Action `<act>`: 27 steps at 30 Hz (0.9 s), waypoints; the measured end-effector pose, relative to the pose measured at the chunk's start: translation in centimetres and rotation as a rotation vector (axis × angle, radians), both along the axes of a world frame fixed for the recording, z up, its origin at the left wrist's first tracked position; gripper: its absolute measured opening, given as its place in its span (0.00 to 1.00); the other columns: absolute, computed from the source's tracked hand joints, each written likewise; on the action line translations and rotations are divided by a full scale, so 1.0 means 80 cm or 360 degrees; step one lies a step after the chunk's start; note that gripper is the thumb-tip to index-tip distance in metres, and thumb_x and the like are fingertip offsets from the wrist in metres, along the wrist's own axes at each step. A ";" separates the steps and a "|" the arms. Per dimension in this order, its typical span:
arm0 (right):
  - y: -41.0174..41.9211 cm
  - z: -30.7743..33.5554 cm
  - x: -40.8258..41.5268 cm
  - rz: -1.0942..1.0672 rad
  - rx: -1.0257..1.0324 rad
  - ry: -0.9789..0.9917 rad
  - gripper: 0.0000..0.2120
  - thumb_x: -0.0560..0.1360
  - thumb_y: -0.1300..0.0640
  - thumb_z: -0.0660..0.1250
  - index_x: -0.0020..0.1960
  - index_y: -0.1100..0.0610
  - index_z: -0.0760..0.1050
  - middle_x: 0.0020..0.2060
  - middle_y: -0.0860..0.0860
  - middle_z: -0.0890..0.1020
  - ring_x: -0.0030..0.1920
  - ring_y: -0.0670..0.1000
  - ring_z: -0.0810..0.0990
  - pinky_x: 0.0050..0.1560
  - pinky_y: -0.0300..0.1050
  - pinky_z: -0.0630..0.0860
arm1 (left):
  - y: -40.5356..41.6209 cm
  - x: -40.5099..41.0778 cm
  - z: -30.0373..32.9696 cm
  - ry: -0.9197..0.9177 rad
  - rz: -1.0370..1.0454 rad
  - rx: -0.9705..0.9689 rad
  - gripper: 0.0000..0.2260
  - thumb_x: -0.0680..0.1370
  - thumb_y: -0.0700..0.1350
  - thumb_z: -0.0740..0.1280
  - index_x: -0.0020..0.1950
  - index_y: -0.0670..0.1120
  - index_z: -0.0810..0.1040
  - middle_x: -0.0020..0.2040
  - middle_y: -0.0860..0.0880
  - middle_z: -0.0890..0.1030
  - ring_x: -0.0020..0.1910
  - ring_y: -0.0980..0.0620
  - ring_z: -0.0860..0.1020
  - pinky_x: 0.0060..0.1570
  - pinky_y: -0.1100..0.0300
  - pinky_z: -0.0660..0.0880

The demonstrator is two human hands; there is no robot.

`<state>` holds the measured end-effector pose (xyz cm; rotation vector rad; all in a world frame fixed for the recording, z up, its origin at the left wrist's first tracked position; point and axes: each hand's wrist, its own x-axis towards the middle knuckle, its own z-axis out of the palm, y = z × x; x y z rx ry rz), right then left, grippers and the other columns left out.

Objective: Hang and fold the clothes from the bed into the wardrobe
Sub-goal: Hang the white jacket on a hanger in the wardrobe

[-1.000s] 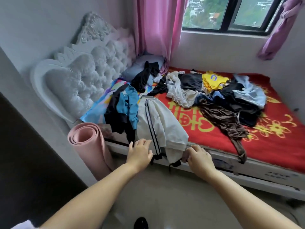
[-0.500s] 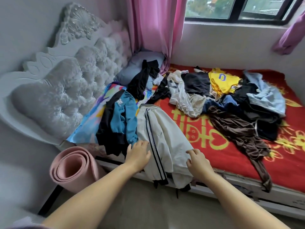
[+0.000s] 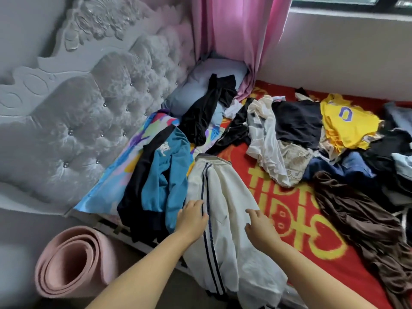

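Across bed edge (image 3: 312, 253) — white striped trousers (image 3: 225, 204), waistband toward the headboard (image 3: 89, 112).

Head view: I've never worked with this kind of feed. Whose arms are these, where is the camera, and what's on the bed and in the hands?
There is no machine here. The arms belong to a person, and the camera sits on that person's head, looking forward and down, so there is only this one view.

The left hand and the right hand both lie on white trousers with dark side stripes, which hang over the near edge of the bed. The fingers look fairly straight; neither hand shows a closed grip yet.

Beside the trousers lies a blue and black jacket. Farther back lie a yellow jersey, a brown garment and other loose clothes. A rolled pink mat stands on the floor by the bed.
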<state>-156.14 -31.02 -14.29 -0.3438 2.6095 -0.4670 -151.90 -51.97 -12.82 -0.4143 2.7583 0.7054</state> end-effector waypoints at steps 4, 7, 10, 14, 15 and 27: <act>-0.039 -0.030 -0.062 -0.0020 -0.0064 -0.0107 0.22 0.80 0.58 0.53 0.74 0.54 0.59 0.71 0.53 0.64 0.68 0.55 0.66 0.62 0.50 0.70 | -0.022 -0.053 -0.044 -0.0107 0.0030 0.0119 0.18 0.81 0.48 0.55 0.71 0.48 0.65 0.69 0.48 0.68 0.66 0.49 0.67 0.63 0.55 0.65; -0.067 -0.073 -0.103 -0.0111 -0.0113 -0.0211 0.22 0.81 0.58 0.54 0.74 0.55 0.60 0.71 0.53 0.64 0.68 0.53 0.67 0.61 0.46 0.71 | -0.050 -0.099 -0.095 -0.0192 0.0042 0.0234 0.17 0.81 0.46 0.55 0.70 0.45 0.67 0.67 0.46 0.68 0.65 0.49 0.67 0.61 0.58 0.66; -0.098 -0.122 -0.134 -0.0247 -0.0119 -0.0324 0.21 0.81 0.57 0.54 0.73 0.55 0.61 0.69 0.53 0.65 0.64 0.52 0.69 0.55 0.44 0.73 | -0.078 -0.150 -0.145 -0.0348 0.0002 0.0305 0.19 0.82 0.45 0.55 0.72 0.45 0.64 0.70 0.46 0.66 0.67 0.49 0.66 0.63 0.56 0.67; -0.149 -0.178 -0.181 -0.0421 -0.0147 -0.0410 0.22 0.80 0.58 0.54 0.74 0.55 0.60 0.69 0.54 0.66 0.64 0.53 0.70 0.55 0.44 0.72 | -0.108 -0.223 -0.199 -0.0420 -0.0044 0.0367 0.20 0.81 0.44 0.55 0.74 0.44 0.62 0.73 0.45 0.62 0.68 0.48 0.66 0.65 0.54 0.67; -0.162 -0.189 -0.195 -0.0464 -0.0181 -0.0399 0.22 0.80 0.58 0.54 0.74 0.55 0.60 0.69 0.54 0.66 0.64 0.53 0.70 0.57 0.46 0.72 | -0.114 -0.243 -0.211 -0.0402 -0.0042 0.0375 0.20 0.81 0.44 0.56 0.74 0.44 0.62 0.73 0.46 0.61 0.68 0.47 0.66 0.65 0.54 0.67; -0.230 -0.267 -0.259 -0.0775 -0.0716 -0.0425 0.28 0.78 0.53 0.63 0.75 0.56 0.59 0.69 0.51 0.70 0.68 0.51 0.68 0.68 0.50 0.66 | -0.139 -0.317 -0.311 -0.0338 0.0565 0.0707 0.31 0.77 0.45 0.66 0.77 0.46 0.55 0.72 0.44 0.66 0.68 0.43 0.68 0.66 0.53 0.67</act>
